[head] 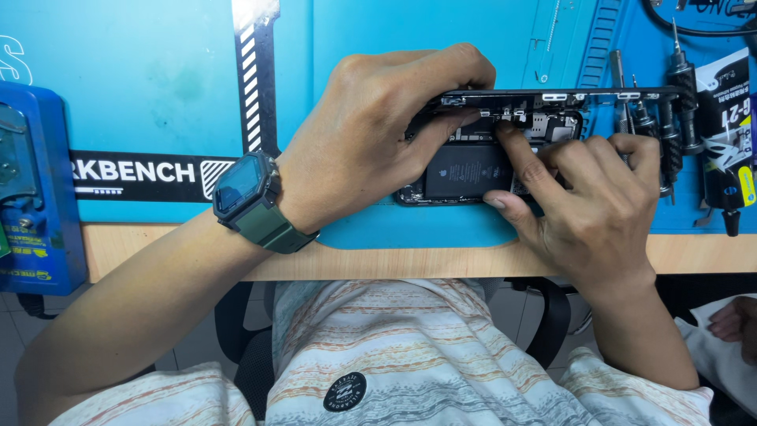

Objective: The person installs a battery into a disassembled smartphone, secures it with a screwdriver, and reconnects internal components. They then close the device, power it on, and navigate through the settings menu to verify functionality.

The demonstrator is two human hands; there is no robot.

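Observation:
An opened smartphone (465, 170) lies on a blue work mat (158, 87), its black battery and circuit board showing. Its screen panel (568, 95) stands up on edge along the far side. My left hand (378, 126) curls over the phone's left end, fingers gripping the raised panel's edge and thumb on the body. My right hand (583, 197) rests on the phone's right part, its index fingertip pressing on the board near the top and its thumb against the near edge. A green square watch (248, 197) sits on my left wrist.
Several screwdrivers (670, 110) lie in a row right of the phone, beside a black-and-white package (729, 118). A blue device (31, 189) stands at the left table edge. The wooden table rim (394, 260) runs in front of me. Another person's hand (733, 319) shows at lower right.

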